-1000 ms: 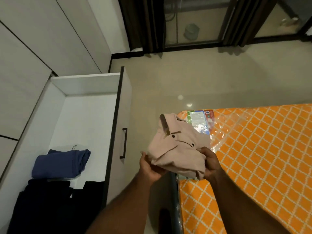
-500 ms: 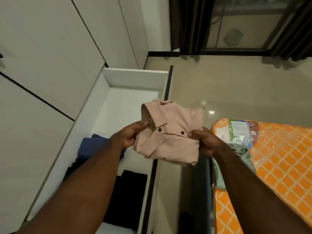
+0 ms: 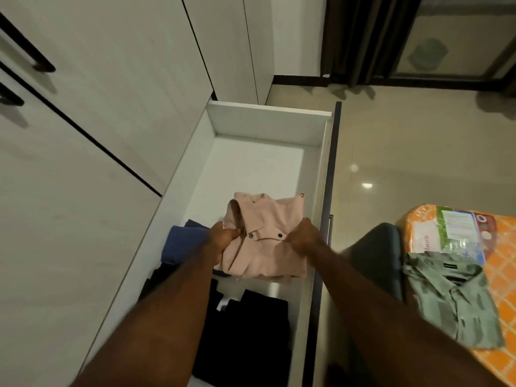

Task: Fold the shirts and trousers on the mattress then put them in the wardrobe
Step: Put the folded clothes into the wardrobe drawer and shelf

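A folded pink shirt [image 3: 268, 236] hangs inside the open white wardrobe drawer [image 3: 268, 121], held low over its floor. My left hand [image 3: 220, 241] grips its left edge by the collar, and my right hand [image 3: 303, 236] pinches its right edge. A folded blue garment [image 3: 181, 244] lies under the shirt's left side, and black folded clothes [image 3: 245, 331] fill the near end of the drawer. A green shirt [image 3: 452, 297] lies unfolded on the corner of the orange patterned mattress [image 3: 499, 247] at the right.
Closed wardrobe doors [image 3: 97, 107] with black handles stand at the left. The far half of the drawer shows a bare white floor. Glossy floor tiles [image 3: 405, 141] lie between drawer and mattress. Dark curtains [image 3: 363, 37] and a glass door are at the back.
Both hands carried the pink shirt from beside the mattress leftward over the drawer, then lowered it in. The view swung left, and the green shirt came into sight.
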`<action>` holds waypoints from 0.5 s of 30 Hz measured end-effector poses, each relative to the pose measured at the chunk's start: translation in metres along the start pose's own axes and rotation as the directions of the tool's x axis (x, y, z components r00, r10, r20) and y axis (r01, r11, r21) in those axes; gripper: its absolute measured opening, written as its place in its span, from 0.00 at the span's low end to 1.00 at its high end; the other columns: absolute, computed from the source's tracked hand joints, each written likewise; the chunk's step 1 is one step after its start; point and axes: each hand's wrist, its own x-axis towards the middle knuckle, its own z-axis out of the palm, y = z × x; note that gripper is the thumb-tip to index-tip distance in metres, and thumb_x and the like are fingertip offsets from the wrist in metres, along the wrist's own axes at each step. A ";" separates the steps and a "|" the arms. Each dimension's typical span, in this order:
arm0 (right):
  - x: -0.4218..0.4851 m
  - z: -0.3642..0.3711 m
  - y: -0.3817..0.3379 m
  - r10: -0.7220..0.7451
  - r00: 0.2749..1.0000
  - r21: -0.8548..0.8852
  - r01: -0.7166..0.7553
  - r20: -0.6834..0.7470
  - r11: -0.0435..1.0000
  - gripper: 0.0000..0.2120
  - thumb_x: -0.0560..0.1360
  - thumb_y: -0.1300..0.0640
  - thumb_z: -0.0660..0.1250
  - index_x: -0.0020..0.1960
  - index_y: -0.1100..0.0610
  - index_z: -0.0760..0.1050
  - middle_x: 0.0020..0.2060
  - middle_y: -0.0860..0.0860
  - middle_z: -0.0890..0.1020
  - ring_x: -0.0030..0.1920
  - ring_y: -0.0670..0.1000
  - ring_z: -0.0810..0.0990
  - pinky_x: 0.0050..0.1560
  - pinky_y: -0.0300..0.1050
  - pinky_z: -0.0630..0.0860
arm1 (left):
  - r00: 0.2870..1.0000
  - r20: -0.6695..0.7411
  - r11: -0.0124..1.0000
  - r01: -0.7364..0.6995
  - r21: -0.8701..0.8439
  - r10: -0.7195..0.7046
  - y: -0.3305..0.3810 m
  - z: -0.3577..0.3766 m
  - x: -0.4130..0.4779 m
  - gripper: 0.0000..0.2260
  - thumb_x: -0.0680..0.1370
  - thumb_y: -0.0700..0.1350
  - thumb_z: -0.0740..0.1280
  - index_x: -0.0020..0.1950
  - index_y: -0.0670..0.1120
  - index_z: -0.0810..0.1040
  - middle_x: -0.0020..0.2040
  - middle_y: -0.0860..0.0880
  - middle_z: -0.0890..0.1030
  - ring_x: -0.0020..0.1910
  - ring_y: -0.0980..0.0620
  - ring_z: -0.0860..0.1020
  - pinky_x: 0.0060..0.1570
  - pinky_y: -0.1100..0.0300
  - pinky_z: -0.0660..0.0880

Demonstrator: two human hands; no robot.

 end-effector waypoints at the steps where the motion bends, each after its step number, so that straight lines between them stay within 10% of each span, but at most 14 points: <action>1: 0.001 0.009 0.000 0.035 0.999 -0.034 -0.035 0.005 0.999 0.29 0.78 0.54 0.71 0.72 0.63 0.64 0.67 0.60 0.76 0.64 0.61 0.77 0.57 0.48 0.76 | 1.000 -0.005 1.000 0.010 0.017 -0.010 -0.012 0.002 0.010 0.20 0.74 0.47 0.75 0.63 0.41 0.80 0.55 0.41 0.84 0.54 0.40 0.82 0.57 0.42 0.80; 15: 0.009 0.039 -0.001 0.143 0.989 -0.350 -0.144 -0.028 0.926 0.20 0.80 0.58 0.69 0.69 0.65 0.71 0.65 0.58 0.77 0.65 0.56 0.78 0.64 0.44 0.76 | 0.999 0.022 0.902 -0.043 0.431 0.037 -0.033 0.023 0.027 0.15 0.77 0.37 0.70 0.64 0.42 0.80 0.60 0.42 0.82 0.57 0.41 0.81 0.58 0.48 0.79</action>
